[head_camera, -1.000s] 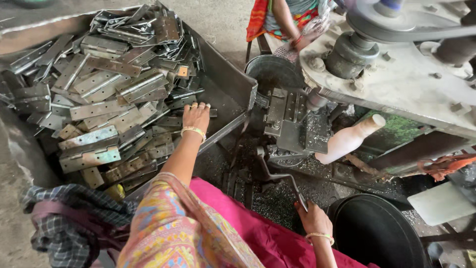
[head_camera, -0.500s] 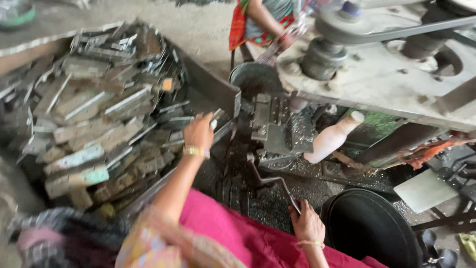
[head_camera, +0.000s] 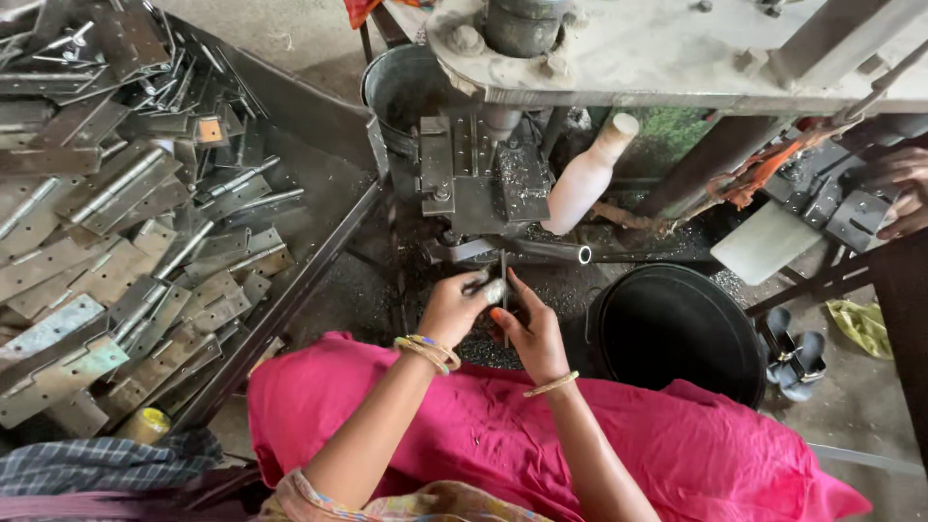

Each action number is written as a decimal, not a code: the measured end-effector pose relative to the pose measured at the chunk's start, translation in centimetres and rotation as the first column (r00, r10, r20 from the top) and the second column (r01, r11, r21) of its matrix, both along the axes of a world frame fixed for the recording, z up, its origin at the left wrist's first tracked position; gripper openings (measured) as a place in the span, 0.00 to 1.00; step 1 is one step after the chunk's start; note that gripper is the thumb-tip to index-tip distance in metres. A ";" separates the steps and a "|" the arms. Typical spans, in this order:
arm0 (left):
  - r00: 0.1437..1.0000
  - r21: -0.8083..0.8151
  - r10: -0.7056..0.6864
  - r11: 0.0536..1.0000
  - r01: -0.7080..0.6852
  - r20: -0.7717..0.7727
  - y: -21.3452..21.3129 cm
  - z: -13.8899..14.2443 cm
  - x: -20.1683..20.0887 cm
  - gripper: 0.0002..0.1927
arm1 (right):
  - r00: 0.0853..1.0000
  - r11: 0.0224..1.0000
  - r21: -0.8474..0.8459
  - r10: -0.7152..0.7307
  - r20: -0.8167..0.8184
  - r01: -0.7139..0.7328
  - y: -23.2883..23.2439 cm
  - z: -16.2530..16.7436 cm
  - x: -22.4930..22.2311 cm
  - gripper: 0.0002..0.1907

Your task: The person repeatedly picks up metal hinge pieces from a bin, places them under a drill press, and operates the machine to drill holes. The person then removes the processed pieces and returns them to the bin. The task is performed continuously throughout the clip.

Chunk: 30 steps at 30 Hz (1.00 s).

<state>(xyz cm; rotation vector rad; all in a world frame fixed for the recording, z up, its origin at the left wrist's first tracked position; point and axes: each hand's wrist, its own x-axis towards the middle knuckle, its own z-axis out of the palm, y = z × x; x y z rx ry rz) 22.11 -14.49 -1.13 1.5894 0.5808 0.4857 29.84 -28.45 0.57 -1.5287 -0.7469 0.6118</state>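
We see left hand and right hand grasping a small metal piece, seemingly a hinge | beneath the drill press | risk: slipping, pinched fingers.

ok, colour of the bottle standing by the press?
White, or pale cream; the bottle leans slightly beside the metal fixture. The head view shows it, the only one available.

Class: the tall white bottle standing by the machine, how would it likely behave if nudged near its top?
The white bottle is tall, narrow and already leaning, so it would probably tip easily. Its round body would likely roll once down. It looks like plastic, so probably light.
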 end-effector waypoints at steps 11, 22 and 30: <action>0.992 -0.113 0.128 0.985 -0.129 -0.014 3.7 -1.1 -1.2 0.12 | 0.981 0.975 0.195 0.139 -0.136 -0.111 1.2 -2.0 0.6 0.23; 0.877 0.712 0.443 0.675 -0.192 -0.183 8.2 5.0 9.4 0.22 | 0.287 0.688 -0.461 0.360 0.887 0.560 5.2 9.7 5.3 0.19; 0.677 0.764 0.381 0.463 0.450 -0.630 3.0 2.8 7.2 0.25 | 0.528 0.532 -0.699 0.461 0.713 0.479 0.4 -1.3 6.8 0.16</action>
